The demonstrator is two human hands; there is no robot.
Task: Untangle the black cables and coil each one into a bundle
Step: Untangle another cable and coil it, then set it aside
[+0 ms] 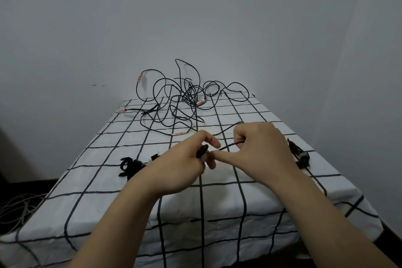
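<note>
A tangle of thin black cables point(182, 95) lies heaped at the far end of the table, with red-and-white tags on several strands. One black cable point(228, 147) runs from the heap to my hands near the table's middle. My left hand point(185, 165) pinches a small black coil of that cable together with its pale end piece. My right hand point(258, 146) grips the same strand just to the right, fingers curled round it. A coiled black bundle point(128, 165) lies to the left of my left wrist. Another bundle point(299, 155) lies to the right of my right hand.
The table wears a white cloth with a black grid point(104, 183), draped over its near and side edges. A plain grey wall stands right behind the heap. Pale cables point(15, 209) lie on the floor at the lower left.
</note>
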